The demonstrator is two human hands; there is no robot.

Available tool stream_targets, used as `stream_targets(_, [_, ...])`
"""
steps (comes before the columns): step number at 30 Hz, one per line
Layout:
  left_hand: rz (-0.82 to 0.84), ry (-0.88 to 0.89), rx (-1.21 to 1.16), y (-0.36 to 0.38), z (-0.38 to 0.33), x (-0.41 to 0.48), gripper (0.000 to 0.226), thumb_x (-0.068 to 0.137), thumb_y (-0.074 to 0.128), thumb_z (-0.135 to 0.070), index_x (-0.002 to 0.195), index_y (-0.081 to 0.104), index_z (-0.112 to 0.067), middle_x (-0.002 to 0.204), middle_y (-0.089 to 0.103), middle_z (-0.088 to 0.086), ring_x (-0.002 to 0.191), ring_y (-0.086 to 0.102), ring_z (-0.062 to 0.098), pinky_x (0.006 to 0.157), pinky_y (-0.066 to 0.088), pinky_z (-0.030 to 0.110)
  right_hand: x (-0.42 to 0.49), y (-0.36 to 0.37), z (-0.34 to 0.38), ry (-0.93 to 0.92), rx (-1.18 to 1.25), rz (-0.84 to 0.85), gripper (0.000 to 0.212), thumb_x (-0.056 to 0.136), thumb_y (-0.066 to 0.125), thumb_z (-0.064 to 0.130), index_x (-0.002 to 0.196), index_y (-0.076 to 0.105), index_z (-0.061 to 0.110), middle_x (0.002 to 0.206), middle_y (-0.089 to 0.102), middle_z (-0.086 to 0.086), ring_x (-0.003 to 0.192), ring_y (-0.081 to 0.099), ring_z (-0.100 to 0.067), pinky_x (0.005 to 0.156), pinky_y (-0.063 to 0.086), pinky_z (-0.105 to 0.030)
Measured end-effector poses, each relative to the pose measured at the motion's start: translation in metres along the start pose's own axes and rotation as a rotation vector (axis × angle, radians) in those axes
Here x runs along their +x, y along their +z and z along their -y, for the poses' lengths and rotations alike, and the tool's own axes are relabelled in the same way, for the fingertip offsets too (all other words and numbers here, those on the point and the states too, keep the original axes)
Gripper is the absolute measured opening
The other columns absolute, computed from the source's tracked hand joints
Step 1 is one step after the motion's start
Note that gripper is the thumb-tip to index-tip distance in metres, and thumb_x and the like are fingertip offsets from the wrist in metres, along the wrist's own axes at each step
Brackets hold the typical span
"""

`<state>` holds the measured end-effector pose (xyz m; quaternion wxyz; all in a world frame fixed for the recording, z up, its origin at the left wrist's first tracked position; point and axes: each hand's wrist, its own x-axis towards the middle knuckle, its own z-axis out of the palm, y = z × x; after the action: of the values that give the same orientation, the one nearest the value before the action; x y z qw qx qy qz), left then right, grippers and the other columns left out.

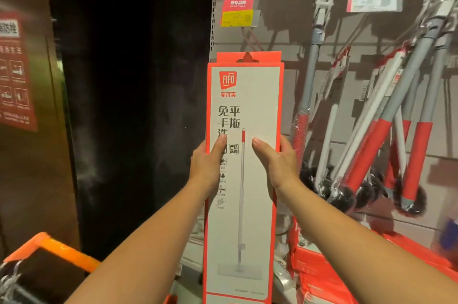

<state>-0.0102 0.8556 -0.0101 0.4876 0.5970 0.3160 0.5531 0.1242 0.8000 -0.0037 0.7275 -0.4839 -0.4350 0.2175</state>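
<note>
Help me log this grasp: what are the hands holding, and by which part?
The mop box, held upright by its side edges near mid-height: left hand on the left edge, right hand on the right, thumbs on the front.

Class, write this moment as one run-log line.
left hand: grips mop box | right hand: grips mop box | mop box: upright

In front of me the display wall (285, 38) carries a yellow price tag (237, 18) near its left edge and a white price tag (376, 2) farther right. Grey-and-red handled brushes (418, 152) hang along its right side, and red boxes (319, 269) lie at its bottom edge.
</note>
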Motion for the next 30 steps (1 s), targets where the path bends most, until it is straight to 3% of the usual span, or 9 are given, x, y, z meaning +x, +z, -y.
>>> stream_targets(2, [0.027,0.006,-0.008,-0.002,0.0,0.027,0.032,0.095,0.05,-0.043,0.111,0.063,-0.019,0.094,0.074,-0.003,0.081,0.073,0.013,0.068,0.054,0.028,0.021,0.011,-0.002,-0.008,0.005,-0.01,0.084,0.052,0.082,0.049,0.127,0.057,0.018,0.113,0.07,0.001,0.103,0.068,-0.018,0.097,0.052,-0.043])
stream_targets(9, [0.109,0.036,-0.051,-0.011,-0.006,0.109,0.03,0.094,0.052,-0.044,0.11,0.063,-0.022,0.094,0.075,-0.004,0.081,0.073,0.014,0.068,0.055,0.03,0.091,0.049,-0.011,-0.047,0.049,-0.091,0.111,0.039,0.087,0.061,0.135,0.05,0.018,0.122,0.067,-0.001,0.112,0.064,-0.023,0.101,0.048,-0.044])
stream_targets(13, [0.16,0.028,-0.081,-0.014,-0.01,0.137,0.028,0.094,0.052,-0.043,0.108,0.063,-0.02,0.094,0.075,-0.002,0.079,0.074,0.016,0.065,0.054,0.028,0.113,0.063,-0.01,-0.055,0.06,-0.097,0.093,0.048,0.087,0.05,0.129,0.056,0.017,0.114,0.071,-0.001,0.106,0.068,-0.023,0.099,0.049,-0.044])
stream_targets(17, [0.175,0.039,-0.103,-0.013,-0.013,0.157,0.029,0.095,0.052,-0.042,0.108,0.063,-0.02,0.092,0.075,-0.002,0.077,0.074,0.015,0.061,0.053,0.025,0.131,0.07,-0.01,-0.086,0.073,-0.126,0.107,0.041,0.089,0.06,0.133,0.053,0.018,0.118,0.069,-0.001,0.109,0.066,-0.023,0.1,0.048,-0.044])
stream_targets(22, [0.192,0.087,-0.116,-0.009,-0.019,0.174,0.028,0.094,0.052,-0.043,0.105,0.064,-0.02,0.088,0.075,-0.003,0.074,0.073,0.013,0.061,0.054,0.025,0.142,0.071,0.002,-0.131,0.029,-0.102,0.063,0.062,0.078,0.035,0.119,0.061,0.014,0.106,0.073,-0.001,0.099,0.07,-0.019,0.096,0.052,-0.043])
stream_targets(30, [0.239,0.066,-0.152,0.006,-0.014,0.191,0.028,0.093,0.054,-0.042,0.107,0.063,-0.02,0.089,0.075,-0.003,0.076,0.074,0.017,0.072,0.058,0.035,0.158,0.063,0.001,-0.132,0.023,-0.136,0.048,0.07,0.077,0.028,0.114,0.063,0.015,0.103,0.074,-0.002,0.095,0.071,-0.019,0.095,0.053,-0.042])
